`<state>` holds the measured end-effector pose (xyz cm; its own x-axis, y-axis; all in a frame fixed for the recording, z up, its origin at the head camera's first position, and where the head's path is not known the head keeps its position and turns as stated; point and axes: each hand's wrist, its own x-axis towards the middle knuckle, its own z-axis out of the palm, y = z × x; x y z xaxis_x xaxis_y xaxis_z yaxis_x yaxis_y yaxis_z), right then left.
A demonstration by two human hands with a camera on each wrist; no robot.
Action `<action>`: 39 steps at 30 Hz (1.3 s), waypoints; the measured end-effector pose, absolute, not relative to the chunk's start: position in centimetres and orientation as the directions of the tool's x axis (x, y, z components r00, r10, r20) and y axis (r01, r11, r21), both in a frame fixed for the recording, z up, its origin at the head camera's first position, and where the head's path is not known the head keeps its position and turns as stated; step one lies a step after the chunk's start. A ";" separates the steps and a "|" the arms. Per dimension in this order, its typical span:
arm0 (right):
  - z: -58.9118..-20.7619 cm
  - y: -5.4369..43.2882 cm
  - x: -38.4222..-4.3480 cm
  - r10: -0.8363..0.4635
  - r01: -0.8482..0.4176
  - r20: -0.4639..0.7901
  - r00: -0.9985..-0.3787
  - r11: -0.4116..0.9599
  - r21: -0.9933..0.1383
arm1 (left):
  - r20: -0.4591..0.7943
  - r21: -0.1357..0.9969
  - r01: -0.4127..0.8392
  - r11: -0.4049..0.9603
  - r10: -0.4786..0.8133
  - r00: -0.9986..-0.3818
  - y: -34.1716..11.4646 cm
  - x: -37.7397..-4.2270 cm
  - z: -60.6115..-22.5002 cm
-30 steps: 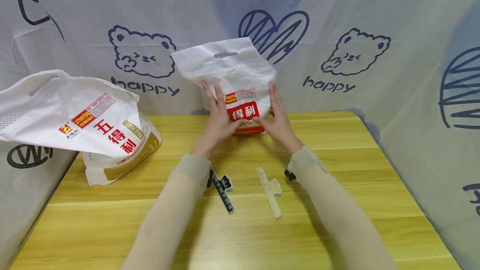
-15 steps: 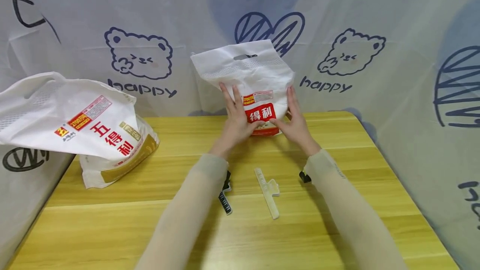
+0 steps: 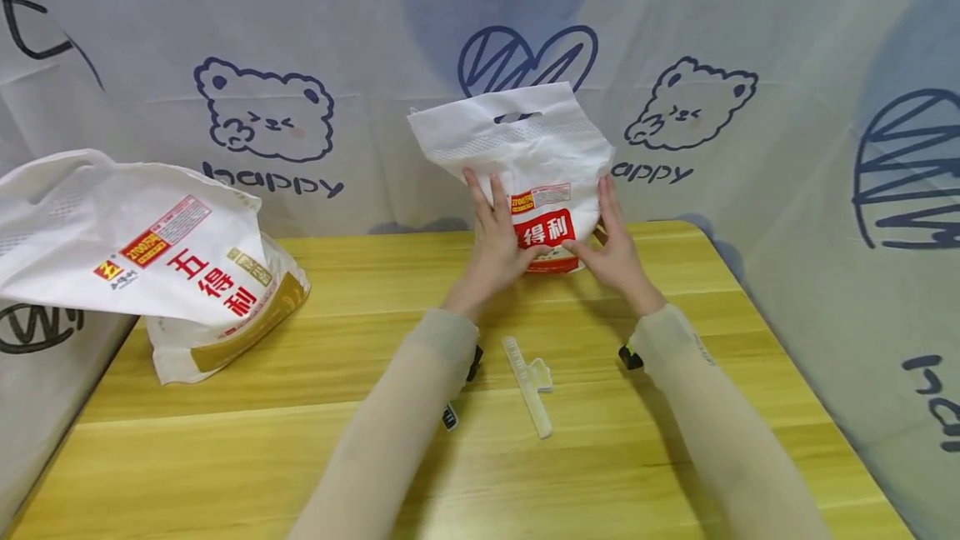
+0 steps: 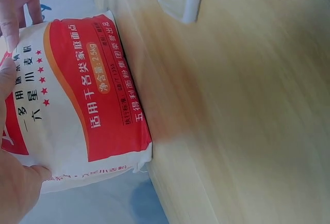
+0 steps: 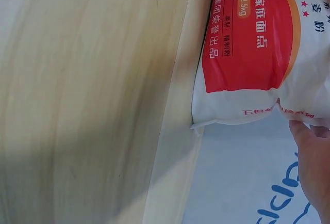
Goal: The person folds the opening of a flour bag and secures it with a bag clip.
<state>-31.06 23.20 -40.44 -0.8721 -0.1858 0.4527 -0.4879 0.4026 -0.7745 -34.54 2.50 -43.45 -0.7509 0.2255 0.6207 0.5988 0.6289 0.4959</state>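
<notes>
Near the table's back edge stands a white-and-red flour bag [image 3: 517, 152], its flat top with the handle slot leaning to the left. My left hand [image 3: 493, 248] holds its left side, fingers spread up the front and thumb near the red label. On the other side my right hand [image 3: 618, 252] holds it, thumb low on the front, fingers along the side. In the left wrist view the flour bag [image 4: 69, 90] shows its red lower panel against the tabletop. The right wrist view has the bag's corner [image 5: 247, 43] above my right hand [image 5: 314, 162].
A second, gold-bottomed flour bag [image 3: 202, 257] leans at the table's left. A pale ruler-shaped clip [image 3: 528, 386] lies mid-table. A black clip [image 3: 450, 417] is mostly hidden under the left sleeve. A printed cloth [image 3: 382, 15] hangs behind the table [image 3: 600, 457].
Both hands have moved the red-labelled flour bag to the right along the back of the table. The left forearm now covers most of the black clip.
</notes>
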 end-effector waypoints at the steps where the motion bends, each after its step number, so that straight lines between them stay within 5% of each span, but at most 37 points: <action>1: -40.5 23.3 -31.1 -0.187 -0.493 0.458 -0.869 0.403 -0.771 | 0.624 0.494 0.603 0.627 0.227 -0.748 2.6 -34.5 -43.5; 14: -40.0 23.7 -30.3 -0.139 -0.458 0.439 -0.888 0.368 -0.809 | 0.588 0.499 0.651 0.572 0.328 -0.739 1.2 -34.1 -43.3; 22: -39.3 23.7 -29.2 -0.051 -0.385 0.390 -0.919 0.328 -0.863 | 0.567 0.436 0.618 0.655 0.333 -0.753 -0.5 -33.3 -42.9; 30: -39.0 24.2 -28.5 0.041 -0.470 0.505 -0.862 0.309 -0.827 | 0.701 0.366 0.644 0.672 0.255 -0.665 -2.7 -32.7 -42.1; 39: -37.4 24.2 -27.8 0.120 -0.525 0.581 -0.805 0.314 -0.791 | 0.864 0.227 0.732 0.643 0.214 -0.456 -4.5 -32.6 -38.7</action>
<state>-27.82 24.16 -37.44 -0.8047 0.1197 0.5814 -0.5248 0.3141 -0.7911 -32.57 -4.52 -38.72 -0.4558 0.2138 0.8640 0.7317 0.6428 0.2270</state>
